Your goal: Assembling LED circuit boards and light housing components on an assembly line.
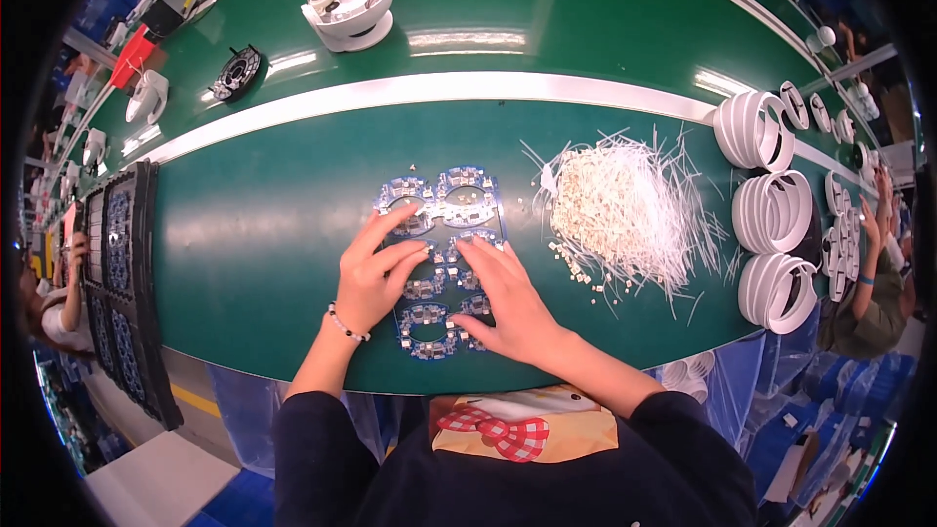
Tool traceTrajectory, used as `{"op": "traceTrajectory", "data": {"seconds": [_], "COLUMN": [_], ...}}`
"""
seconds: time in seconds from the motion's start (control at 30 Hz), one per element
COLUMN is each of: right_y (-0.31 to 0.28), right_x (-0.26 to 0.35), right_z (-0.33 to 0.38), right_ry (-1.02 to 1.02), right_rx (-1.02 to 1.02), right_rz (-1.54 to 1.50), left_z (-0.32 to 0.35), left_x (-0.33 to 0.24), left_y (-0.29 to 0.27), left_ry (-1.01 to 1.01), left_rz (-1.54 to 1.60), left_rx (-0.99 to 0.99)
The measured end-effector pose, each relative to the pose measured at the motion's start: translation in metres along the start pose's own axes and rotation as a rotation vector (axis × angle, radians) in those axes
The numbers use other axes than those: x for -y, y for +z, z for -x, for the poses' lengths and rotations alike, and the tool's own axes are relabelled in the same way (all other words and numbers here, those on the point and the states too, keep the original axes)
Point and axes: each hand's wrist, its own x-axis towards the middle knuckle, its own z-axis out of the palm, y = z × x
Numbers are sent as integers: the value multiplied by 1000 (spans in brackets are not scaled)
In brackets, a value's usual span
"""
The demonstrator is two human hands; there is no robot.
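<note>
A blue circuit board panel (427,315), made of joined ring-shaped boards carrying small components, lies on the green table in front of me. Over its left side is my left hand (373,271), with a beaded bracelet at the wrist. Its thumb and a finger come together near the panel's middle, while another finger reaches farther up; anything between the tips is too small to make out. My right hand (510,301) rests over the panel's right side, thumb and fingers spread apart, fingertips touching the boards. Both hands hide parts of the middle rings.
Right of the panel is a heap of white strips and small cream pieces (625,210). Stacked white rings (771,213) stand at the right edge. On the left, a black tray (122,283) holds more boards. Beyond the white rail (468,87) stands a white bowl-shaped holder (351,15). Other people work at both sides.
</note>
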Motion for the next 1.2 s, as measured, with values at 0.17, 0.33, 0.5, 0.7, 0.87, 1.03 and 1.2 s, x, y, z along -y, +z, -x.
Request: {"op": "traceTrajectory", "data": {"seconds": [0.17,0.33,0.5,0.7,0.87,1.03,1.2], "right_y": [-7,-13,-18,-21,-14,-13,-11], "right_x": [-9,-13,-22,-20,-19,-21,-20], "right_z": [-9,-30,-35,-36,-34,-34,-35], "right_ry": [-121,-168,-194,-218,-229,-222,-233], "right_rx": [-87,-141,-196,-173,-98,-133,-168], "right_rz": [155,261,187,154,136,77,150], "left_z": [2,-3,4,5,11,14,15], "left_x": [8,-1,7,5,3,3,1], "left_y": [-15,-12,-13,-8,4,9,11], "left_ry": [-3,-6,-245,-48,15,59,94], "left_rz": [-61,-122,105,-37,-142,-164,-227], "left_rx": [128,152,43,94,117,26,7]}}
